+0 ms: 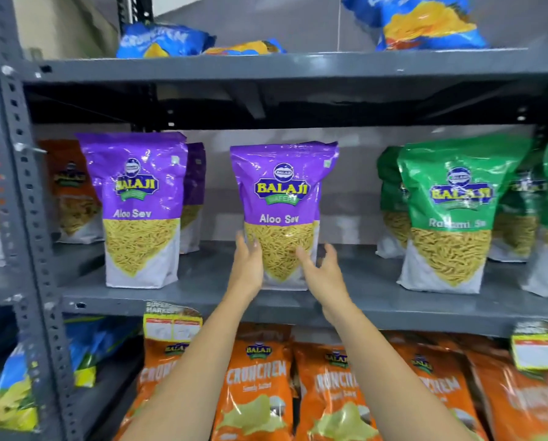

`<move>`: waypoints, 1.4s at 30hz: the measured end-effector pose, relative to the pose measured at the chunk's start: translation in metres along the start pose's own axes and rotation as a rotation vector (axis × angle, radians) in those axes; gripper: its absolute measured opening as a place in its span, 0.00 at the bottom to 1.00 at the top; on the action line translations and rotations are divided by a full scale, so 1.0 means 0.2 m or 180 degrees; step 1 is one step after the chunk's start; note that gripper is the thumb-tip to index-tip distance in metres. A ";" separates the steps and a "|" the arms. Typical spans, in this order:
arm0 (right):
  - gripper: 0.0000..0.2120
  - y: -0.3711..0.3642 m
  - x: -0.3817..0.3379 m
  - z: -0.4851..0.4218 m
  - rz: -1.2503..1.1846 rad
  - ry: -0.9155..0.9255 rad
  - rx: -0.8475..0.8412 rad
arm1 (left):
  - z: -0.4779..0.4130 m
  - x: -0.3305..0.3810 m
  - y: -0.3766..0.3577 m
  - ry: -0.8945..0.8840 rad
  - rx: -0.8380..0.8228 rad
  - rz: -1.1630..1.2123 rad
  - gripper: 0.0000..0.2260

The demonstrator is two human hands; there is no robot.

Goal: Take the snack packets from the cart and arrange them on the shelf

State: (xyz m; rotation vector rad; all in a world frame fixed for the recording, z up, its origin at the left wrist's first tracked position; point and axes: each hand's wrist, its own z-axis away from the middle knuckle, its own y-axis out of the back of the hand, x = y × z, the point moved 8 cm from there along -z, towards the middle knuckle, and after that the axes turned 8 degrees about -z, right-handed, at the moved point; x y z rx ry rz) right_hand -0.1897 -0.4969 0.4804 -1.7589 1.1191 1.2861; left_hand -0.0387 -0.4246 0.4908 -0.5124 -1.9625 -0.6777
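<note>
A grey slotted-steel rack fills the wall here, and its middle shelf (202, 281) carries upright pouches sorted by colour: orange at the far left, purple next, green to the right. A purple Aloo Sev packet (282, 214) stands near the front edge in the open gap between the left purple packet (139, 211) and the green packet (450, 218), well apart from both, label facing out. It seems to be set there to start a second purple column beside its own kind. The left hand (248, 265) lies flat against the packet's lower left side, fingers up along the clear window. The right hand (322, 268) is spread, its thumb touching the lower right front while the other fingers curl free of it. Neither hand is closed around the pouch; they look to be steadying and squaring it so it stays upright on its base. The shelf below holds orange Crunchem bags (256, 386) leaning back. The cart is not in view.
</note>
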 end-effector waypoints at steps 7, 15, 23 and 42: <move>0.15 -0.02 -0.01 -0.02 0.0065 0.0051 -0.0249 | 0.06 0.02 -0.01 -0.0065 0.0148 -0.0252 0.21; 0.33 0.05 -0.04 0.06 0.0030 -0.0160 -0.0541 | 0.15 0.06 0.03 -0.0037 0.0909 -0.1039 0.30; 0.07 1.15 -0.36 0.19 0.0427 0.1550 0.1059 | 0.71 0.73 -0.63 -0.2315 0.1609 -0.0581 0.20; 0.23 1.45 -0.07 0.00 0.0416 0.0134 0.0035 | 0.60 0.59 -1.34 -0.0040 -0.0572 -0.0727 0.30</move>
